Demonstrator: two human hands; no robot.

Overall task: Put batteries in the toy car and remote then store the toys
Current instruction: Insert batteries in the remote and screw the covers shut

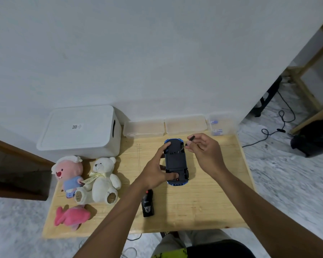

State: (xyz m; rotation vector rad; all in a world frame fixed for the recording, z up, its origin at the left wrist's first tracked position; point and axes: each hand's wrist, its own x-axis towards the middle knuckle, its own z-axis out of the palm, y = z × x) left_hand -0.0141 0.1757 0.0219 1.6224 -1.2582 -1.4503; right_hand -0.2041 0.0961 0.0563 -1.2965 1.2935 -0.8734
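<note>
While hands steady it, blue toy car (176, 161) lies upside-down.

My left hand (158, 169) covering the toy car's (176, 162) left side, screwdriver (186, 143) tip too small for me to make out, remote (147, 203) top under my left wrist, small box (219, 124) contents blurred, my forearms cut off below.

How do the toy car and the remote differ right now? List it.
The toy car lies upside down, dark underside up, steadied by the left hand while the right hand works a small screwdriver at it; the remote lies untouched nearer the person. The car has blue edges and is larger; the remote is black. Both rest on the wooden table.
</note>
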